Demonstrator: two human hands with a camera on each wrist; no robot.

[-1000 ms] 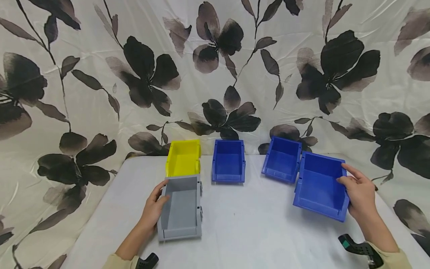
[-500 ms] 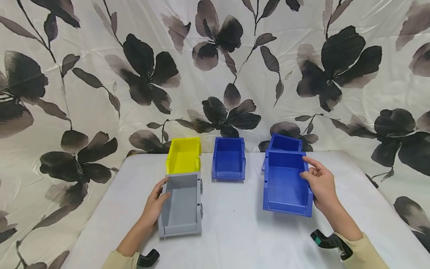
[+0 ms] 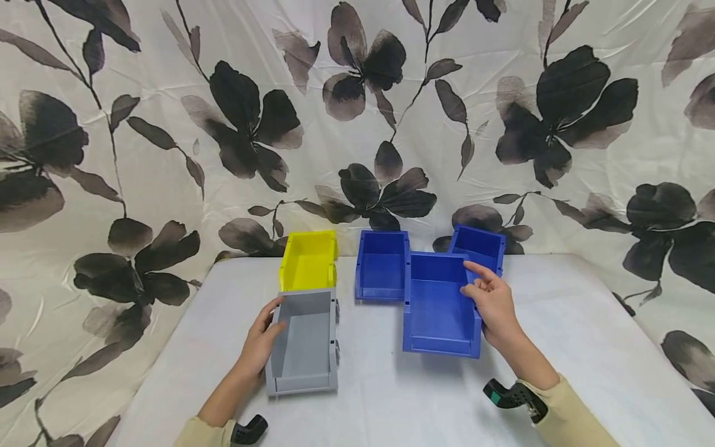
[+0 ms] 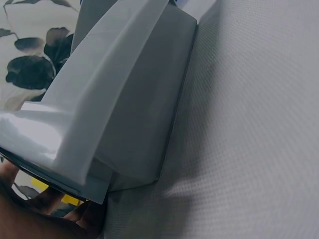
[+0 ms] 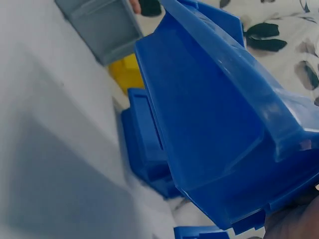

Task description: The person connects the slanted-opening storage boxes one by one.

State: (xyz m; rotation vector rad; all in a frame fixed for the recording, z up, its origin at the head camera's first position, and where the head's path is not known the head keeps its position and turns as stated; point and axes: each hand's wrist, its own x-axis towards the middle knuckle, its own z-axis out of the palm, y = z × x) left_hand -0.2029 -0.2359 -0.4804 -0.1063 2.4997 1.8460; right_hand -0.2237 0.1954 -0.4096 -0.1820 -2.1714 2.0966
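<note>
- L hand grips grey bin by its L wall: thumb over the rim on the inner side, other fingers round the outside, so fingers narrow, w/ the wall btwn.
- Grey bin is on near L part of white table, long side running near to far, hollow side up; can't tell if its base is fully down.
- R hand holds larger blue bin by its R wall, thumb inside, index along the rim nr far R corner; remaining fingers mostly hidden.
- Larger blue bin is R of centre, lifted off table, w/ its shadow below; low lip faces near side.
- Yellow bin stands far L, directly beyond grey bin; contact btwn them unclear.
- Middle blue bin stands at far edge, R of yellow bin; larger blue bin overlaps its near R corner in head view, touching or not can't tell.
- Far R blue bin is a bit angled, partly hidden behind larger blue bin + R hand.
- Floral cloth hangs beyond table.
- Pale sleeve on R arm, black wrist device nr its cuff.
</note>
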